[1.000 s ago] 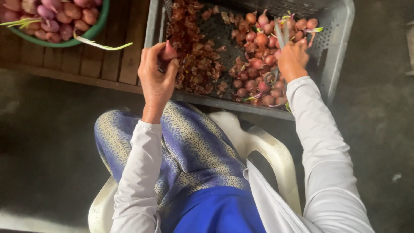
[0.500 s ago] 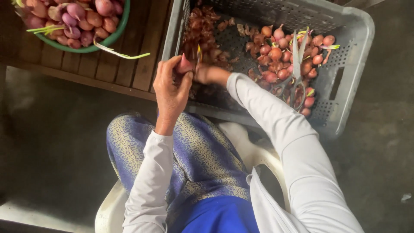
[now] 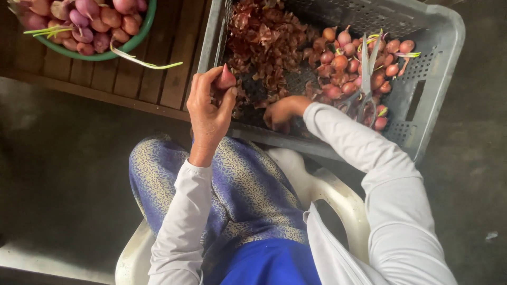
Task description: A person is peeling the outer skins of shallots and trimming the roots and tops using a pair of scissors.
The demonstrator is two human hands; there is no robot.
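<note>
Pink shallot pinched at left hand fingertips, right hand curled in grey crate

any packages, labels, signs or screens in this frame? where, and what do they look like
No labels, signs or screens. Containers only:
Grey plastic crate: top right, rectangular, perforated walls, holding shallots, dry red skins and scissors.
Green bowl: top left on wooden slats, round, full of purple-red shallots.
Left hand holds one shallot at the crate's edge; right hand is inside the crate.
</note>
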